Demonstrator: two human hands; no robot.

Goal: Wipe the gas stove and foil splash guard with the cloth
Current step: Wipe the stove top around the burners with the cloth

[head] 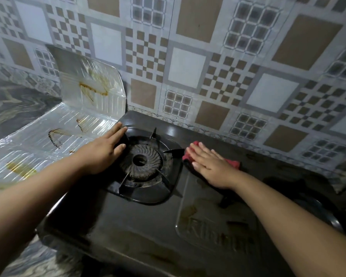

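Flat-palmed, the right hand (210,162) presses the red cloth (189,154) onto the gas stove (140,226) top just right of the burner (141,161), while the left hand (104,150) lies open, grasping nothing, bracing the stove's left rear corner. Even pressure should lift grease; open room runs rightward, pan-support prongs (173,150) crowd leftward, and the stained foil splash guard (72,120) waits beside the left edge.
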